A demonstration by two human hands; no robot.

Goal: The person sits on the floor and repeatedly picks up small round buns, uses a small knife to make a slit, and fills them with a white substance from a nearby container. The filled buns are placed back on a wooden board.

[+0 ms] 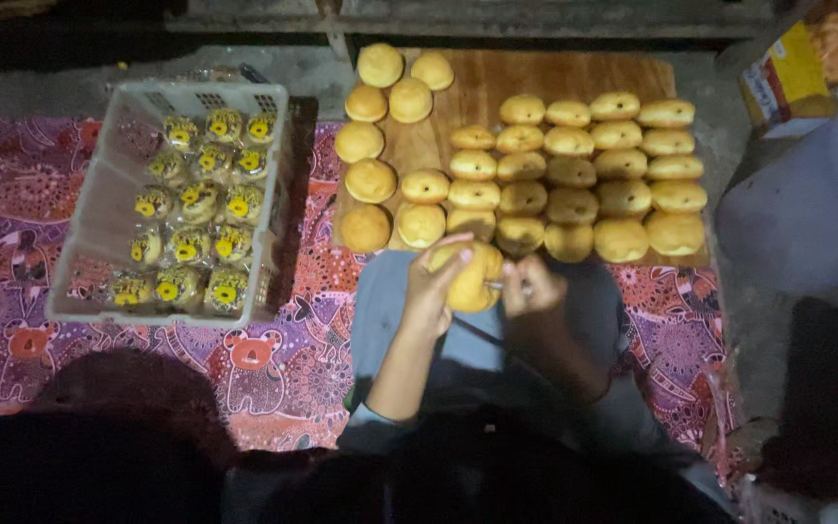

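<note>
1. The left hand cups a round golden bun just off the near edge of the wooden board.
2. The right hand pinches a thin tool, too small to identify, at the bun's side.
3. The bun looks light, soft and easily crushed; best cradled underneath.
4. More buns fill the board; a white crate of wrapped ones sits on a patterned cloth. The room is dim.

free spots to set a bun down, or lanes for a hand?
Bare board behind the bun rows, right of the loose buns. Open cloth left of the crate. Crowded: board front, where left hand holds a bun beside right hand.
</note>
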